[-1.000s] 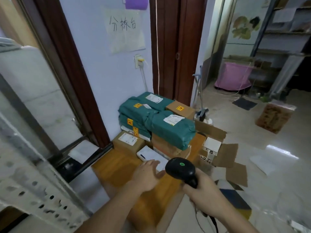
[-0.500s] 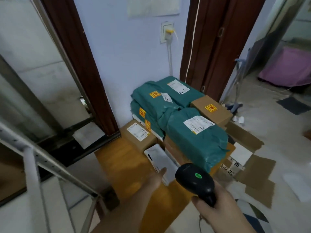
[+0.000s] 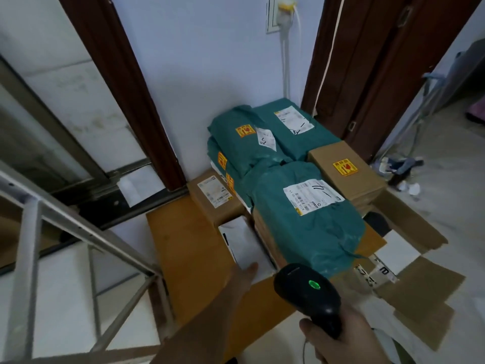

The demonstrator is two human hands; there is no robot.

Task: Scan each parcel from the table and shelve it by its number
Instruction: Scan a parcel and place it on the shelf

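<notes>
On a low wooden table (image 3: 189,248) against a pale wall, my left hand (image 3: 242,275) lies flat-fingered on a white parcel (image 3: 244,245) to steady it, while my right hand (image 3: 341,337) grips the scanner (image 3: 307,292), aimed for its label.

lying open along the left and near part of the orange table (image 3: 189,248). crowding its far and right side: stacked green parcels (image 3: 301,227) and brown boxes (image 3: 349,174). hemming the left edge, a metal shelf frame (image 3: 86,232); blocking the right, an opened carton (image 3: 409,258).
</notes>
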